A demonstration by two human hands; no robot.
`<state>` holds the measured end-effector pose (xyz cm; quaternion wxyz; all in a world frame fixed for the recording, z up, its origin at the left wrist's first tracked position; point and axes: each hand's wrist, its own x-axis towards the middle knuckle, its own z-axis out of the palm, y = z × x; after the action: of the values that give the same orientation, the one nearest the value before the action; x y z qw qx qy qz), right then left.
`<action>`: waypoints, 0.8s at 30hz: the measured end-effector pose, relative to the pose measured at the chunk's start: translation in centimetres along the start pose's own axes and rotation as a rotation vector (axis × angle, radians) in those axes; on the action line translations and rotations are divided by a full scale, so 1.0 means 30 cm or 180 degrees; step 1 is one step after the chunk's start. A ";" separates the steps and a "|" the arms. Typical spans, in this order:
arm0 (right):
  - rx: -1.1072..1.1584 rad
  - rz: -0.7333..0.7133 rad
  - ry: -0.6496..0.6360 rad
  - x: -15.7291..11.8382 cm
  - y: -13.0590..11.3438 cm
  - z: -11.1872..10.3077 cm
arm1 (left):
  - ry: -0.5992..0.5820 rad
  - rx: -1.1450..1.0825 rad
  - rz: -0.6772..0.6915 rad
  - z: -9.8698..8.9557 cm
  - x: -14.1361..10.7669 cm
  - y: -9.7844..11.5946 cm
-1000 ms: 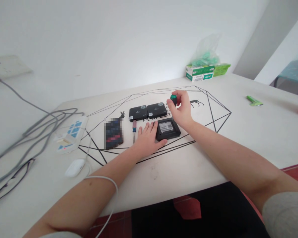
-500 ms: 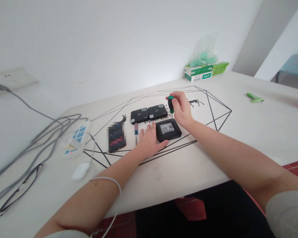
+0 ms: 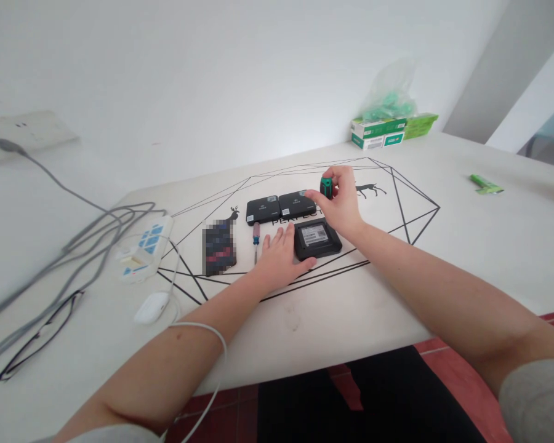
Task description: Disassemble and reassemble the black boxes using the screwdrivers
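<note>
A black set-top box (image 3: 329, 247) lies label side up on the mat. My left hand (image 3: 281, 261) rests flat beside it with fingers stretched out, its thumb along the near edge. Above the far edge, my right hand (image 3: 344, 200) grips a green-and-black screwdriver (image 3: 325, 187) by the handle; its shaft cannot be made out now. Two more black boxes, a left one (image 3: 262, 210) and a right one (image 3: 298, 203), sit side by side behind. A second screwdriver (image 3: 256, 234) with a clear reddish-blue handle lies left of my left hand, its tip hidden.
A pixelated dark object (image 3: 219, 247) lies on the left. Beyond it are a power strip (image 3: 148, 249), grey cables (image 3: 104, 258), a white earphone case (image 3: 151, 307) and glasses (image 3: 41, 335). Green-and-white boxes (image 3: 378, 132) stand against the wall; a green packet (image 3: 486, 184) lies at right.
My right hand has tilted the screwdriver and raised it slightly off the box, its thumb now stretching left. My left hand keeps its place. The whole view has shifted a little.
</note>
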<state>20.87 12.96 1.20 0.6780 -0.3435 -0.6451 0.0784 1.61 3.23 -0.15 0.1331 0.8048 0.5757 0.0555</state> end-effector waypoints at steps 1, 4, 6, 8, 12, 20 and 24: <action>0.0002 -0.0003 -0.0049 0.002 -0.003 -0.003 | -0.0009 0.0001 -0.0002 0.001 0.000 0.000; 0.0026 -0.0141 -0.0113 0.005 -0.015 -0.015 | -0.0023 0.0018 -0.0019 0.002 0.001 -0.002; 0.0099 -0.0193 -0.0014 0.005 -0.017 -0.021 | -0.0008 0.0023 0.0000 0.003 0.001 -0.005; 0.0197 -0.0102 0.0084 0.005 -0.008 -0.022 | 0.0014 0.0018 0.0016 0.004 0.002 -0.008; 0.0314 0.0013 0.0079 0.003 0.025 -0.009 | 0.0004 0.0041 0.0020 0.003 -0.001 -0.006; -0.0059 -0.0251 0.0138 0.009 0.005 -0.014 | -0.0017 0.0054 -0.0004 -0.002 -0.006 0.005; 0.0005 -0.0088 0.0034 0.008 -0.014 -0.020 | -0.0011 0.0037 -0.0028 -0.002 -0.005 0.005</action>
<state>21.33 12.56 1.69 0.6827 -0.3345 -0.6461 0.0677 1.67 3.05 -0.03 0.1297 0.8031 0.5794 0.0502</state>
